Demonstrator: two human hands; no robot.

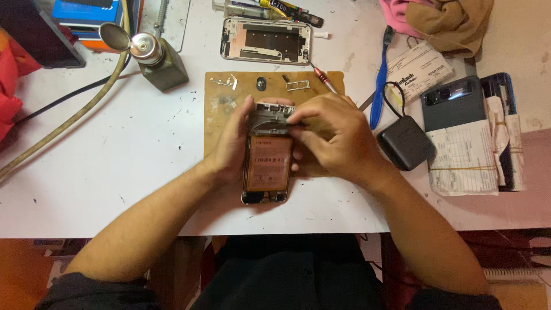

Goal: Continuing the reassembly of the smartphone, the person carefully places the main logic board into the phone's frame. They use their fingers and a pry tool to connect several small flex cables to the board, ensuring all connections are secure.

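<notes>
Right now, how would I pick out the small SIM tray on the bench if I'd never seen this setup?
Start at the brown work mat in the middle of the white table, above the opened phone that both hands grip. Along the mat's top edge lie small parts; the SIM tray is the right-hand one. Unlike the dark oval piece beside it, it is a silvery rectangular frame with open windows.

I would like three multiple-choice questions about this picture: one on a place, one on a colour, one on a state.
1. Where does the opened phone lie?
A. on the brown mat
B. on the floor
C. on the pink cloth

2. What colour is the toothbrush?
A. green
B. blue
C. white

3. How is the phone's back?
A. closed
B. wrapped
C. open, battery showing

Answers: 1 A, the mat lies under it, between left hand and right hand; 2 B, its handle is blue; 3 C, the orange battery is visible.
</notes>
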